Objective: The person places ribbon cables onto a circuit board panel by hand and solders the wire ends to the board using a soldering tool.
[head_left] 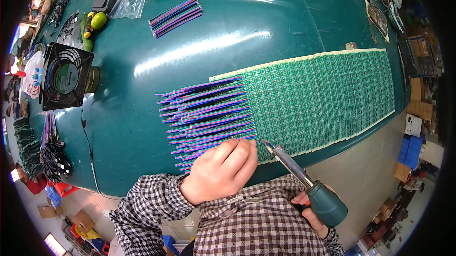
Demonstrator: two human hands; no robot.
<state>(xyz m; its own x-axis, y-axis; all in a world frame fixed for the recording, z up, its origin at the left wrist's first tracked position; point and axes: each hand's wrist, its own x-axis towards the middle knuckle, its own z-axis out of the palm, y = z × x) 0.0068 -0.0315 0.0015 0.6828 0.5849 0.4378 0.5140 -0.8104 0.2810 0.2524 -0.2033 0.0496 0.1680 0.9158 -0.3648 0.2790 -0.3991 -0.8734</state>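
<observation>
Nearest the body, the right hand [313, 211] grips a soldering iron [304, 180]; the left hand [221, 170], curled closed, pins ribbon wires [204, 113] against the circuit board panel [323, 97] on the tabletop [266, 23]. Steady pressure likely keeps joints aligned.

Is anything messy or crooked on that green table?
Nothing looks broken or spilled. The striped wires fan out unevenly from the green circuit board panel. The left hand presses them down; the right hand holds a soldering iron.
</observation>
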